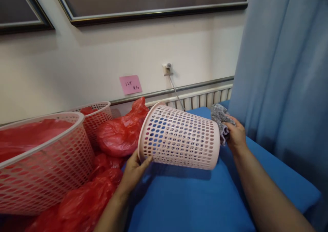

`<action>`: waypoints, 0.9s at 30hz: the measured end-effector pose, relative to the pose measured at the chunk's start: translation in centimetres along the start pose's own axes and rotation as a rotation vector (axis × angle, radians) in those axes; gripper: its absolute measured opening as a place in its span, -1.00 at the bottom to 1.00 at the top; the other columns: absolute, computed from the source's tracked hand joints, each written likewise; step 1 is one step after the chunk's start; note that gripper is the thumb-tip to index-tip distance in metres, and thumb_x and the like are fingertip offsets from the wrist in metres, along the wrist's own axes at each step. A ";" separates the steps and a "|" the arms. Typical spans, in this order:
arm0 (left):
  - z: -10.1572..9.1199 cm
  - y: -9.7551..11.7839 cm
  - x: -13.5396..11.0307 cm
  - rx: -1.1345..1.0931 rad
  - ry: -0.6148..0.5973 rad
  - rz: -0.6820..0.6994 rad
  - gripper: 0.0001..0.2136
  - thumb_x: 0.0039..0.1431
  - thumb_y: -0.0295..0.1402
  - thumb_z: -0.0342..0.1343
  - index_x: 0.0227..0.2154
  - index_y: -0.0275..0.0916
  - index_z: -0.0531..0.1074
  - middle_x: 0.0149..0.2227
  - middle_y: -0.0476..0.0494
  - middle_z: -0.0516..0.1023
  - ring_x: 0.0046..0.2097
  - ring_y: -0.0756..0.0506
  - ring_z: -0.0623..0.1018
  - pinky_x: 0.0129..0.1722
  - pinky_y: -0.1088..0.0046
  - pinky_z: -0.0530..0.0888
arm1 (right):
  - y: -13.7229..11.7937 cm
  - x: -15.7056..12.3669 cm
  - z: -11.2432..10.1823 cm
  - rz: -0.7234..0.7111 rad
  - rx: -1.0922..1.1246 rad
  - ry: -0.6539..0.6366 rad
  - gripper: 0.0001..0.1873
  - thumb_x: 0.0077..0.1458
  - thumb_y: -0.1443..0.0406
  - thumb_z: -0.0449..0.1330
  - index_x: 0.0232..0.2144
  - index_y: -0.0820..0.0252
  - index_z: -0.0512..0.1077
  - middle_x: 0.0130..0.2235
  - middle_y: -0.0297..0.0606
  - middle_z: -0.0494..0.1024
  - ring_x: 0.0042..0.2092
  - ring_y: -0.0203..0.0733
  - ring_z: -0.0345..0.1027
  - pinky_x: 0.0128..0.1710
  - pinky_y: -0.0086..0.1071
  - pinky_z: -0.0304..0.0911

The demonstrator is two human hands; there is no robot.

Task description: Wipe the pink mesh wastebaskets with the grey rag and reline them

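Basket point(179, 138) looks light, stiff; its rim suits gripping
Left hand point(136, 168) grips rim; right hand point(236, 133) clutches cloth point(219, 115) beside base

Looked like a furnished indoor room to me; home or treatment room, I couldn't tell which; I had framed pictures point(159, 14) hung on a pale wall point(102, 54), a wall socket point(164, 69) with a plug point(168, 65) in it, and a ribbed white radiator point(195, 102) low along it; a blue curtain point(284, 71) hung at right; the blue-covered surface point(192, 197) below resembled a bed or couch; a pink handwritten note point(130, 85) sat on the wall.
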State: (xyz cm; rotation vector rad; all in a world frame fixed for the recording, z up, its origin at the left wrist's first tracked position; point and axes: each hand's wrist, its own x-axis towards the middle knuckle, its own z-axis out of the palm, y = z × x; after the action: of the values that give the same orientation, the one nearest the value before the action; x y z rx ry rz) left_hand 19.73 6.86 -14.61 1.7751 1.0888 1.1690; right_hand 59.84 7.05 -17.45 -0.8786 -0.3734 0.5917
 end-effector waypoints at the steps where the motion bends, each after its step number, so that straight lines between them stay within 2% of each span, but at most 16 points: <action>1: 0.1 0.1 0.5 0.031 0.088 0.045 -0.48 0.19 -0.18 0.27 0.17 -0.23 0.39 0.09 -0.30 0.59 0.05 -0.28 0.62 0.13 0.04 0.55 | -0.2 -0.5 0.0 0.018 -0.008 -0.042 -0.49 -0.36 0.33 0.40 -0.20 0.16 0.60 -0.33 -0.36 0.66 -0.34 -0.25 0.52 -0.32 -0.44 0.43; 4: 0.9 0.8 2.2 0.219 0.276 0.226 -0.34 0.22 -0.24 0.21 0.35 -0.17 0.16 0.37 -0.31 0.27 0.37 -0.32 0.31 0.40 -0.02 0.22 | -0.3 -1.7 -0.3 0.067 -0.012 -0.105 -0.52 -0.34 0.33 0.40 -0.22 0.18 0.60 -0.35 -0.37 0.65 -0.38 -0.27 0.50 -0.36 -0.45 0.40; 6: 1.4 1.5 3.1 0.372 0.317 0.323 -0.32 0.26 -0.31 0.15 0.39 -0.21 0.07 0.44 -0.32 0.11 0.45 -0.35 0.13 0.45 -0.06 0.03 | -0.2 -2.3 -0.5 0.084 -0.008 -0.115 -0.52 -0.33 0.33 0.40 -0.21 0.18 0.59 -0.35 -0.37 0.65 -0.39 -0.27 0.49 -0.37 -0.45 0.38; 8: 2.0 2.2 3.9 0.489 0.314 0.384 -0.36 0.28 -0.36 0.09 0.39 -0.24 0.07 0.46 -0.33 0.05 0.47 -0.37 0.05 0.45 -0.11 -0.02 | -0.2 -2.7 -0.9 0.098 -0.010 -0.122 -0.51 -0.33 0.33 0.40 -0.20 0.18 0.58 -0.34 -0.37 0.65 -0.39 -0.27 0.48 -0.37 -0.45 0.37; 11: 2.9 3.1 5.1 0.601 0.283 0.435 -0.46 0.27 -0.36 0.06 0.31 -0.21 0.23 0.47 -0.28 0.01 0.48 -0.37 0.01 0.43 -0.17 0.01 | -0.6 -3.4 -1.5 0.126 -0.009 -0.141 -0.50 -0.33 0.33 0.41 -0.19 0.18 0.58 -0.37 -0.39 0.64 -0.42 -0.31 0.45 -0.38 -0.48 0.34; 15: 4.6 4.6 6.5 0.660 0.101 0.421 -0.51 0.31 -0.29 0.02 0.27 -0.26 0.29 0.41 -0.34 0.17 0.45 -0.33 0.14 0.41 -0.12 0.11 | -1.1 -4.2 -2.0 0.193 -0.031 -0.226 -0.48 -0.35 0.32 0.41 -0.20 0.18 0.58 -0.39 -0.39 0.64 -0.42 -0.27 0.45 -0.39 -0.45 0.33; 18: 6.3 6.5 6.9 0.723 -0.032 0.385 -0.45 0.31 -0.13 0.07 0.29 -0.26 0.29 0.42 -0.34 0.16 0.46 -0.38 0.09 0.41 -0.12 0.09 | -1.0 -4.5 -2.2 0.224 -0.046 -0.254 -0.48 -0.36 0.29 0.42 -0.20 0.18 0.57 -0.38 -0.38 0.64 -0.41 -0.22 0.46 -0.37 -0.40 0.35; 21: 8.1 8.9 6.9 0.824 -0.203 0.429 -0.39 0.28 0.01 0.09 0.31 -0.15 0.28 0.44 -0.24 0.14 0.47 -0.40 0.02 0.41 -0.17 0.03 | -0.3 -4.5 -2.3 0.213 -0.096 -0.278 -0.48 -0.34 0.26 0.41 -0.19 0.19 0.57 -0.37 -0.35 0.64 -0.41 -0.21 0.45 -0.38 -0.39 0.34; 24: 9.6 10.5 7.7 0.914 -0.350 0.445 -0.29 0.20 0.16 0.12 0.33 -0.04 0.25 0.46 -0.17 0.12 0.48 -0.46 -0.03 0.38 -0.30 -0.05 | 0.7 -4.4 -2.1 0.151 -0.177 -0.238 -0.48 -0.30 0.23 0.38 -0.17 0.20 0.58 -0.33 -0.30 0.64 -0.37 -0.17 0.48 -0.33 -0.35 0.37; 27: 10.8 11.0 9.4 0.965 -0.444 0.469 -0.20 0.13 0.23 0.13 0.35 -0.04 0.22 0.46 -0.17 0.10 0.47 -0.49 -0.03 0.37 -0.33 -0.09 | 1.4 -4.0 -2.0 0.059 -0.239 -0.120 -0.48 -0.25 0.19 0.35 -0.14 0.21 0.57 -0.28 -0.26 0.64 -0.28 -0.10 0.50 -0.20 -0.23 0.41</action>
State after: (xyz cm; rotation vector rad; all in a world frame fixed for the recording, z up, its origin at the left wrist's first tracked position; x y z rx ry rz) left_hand 34.80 10.14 -5.17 2.9743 1.0549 0.3946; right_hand 57.38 4.06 -20.05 -1.0884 -0.5354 0.6653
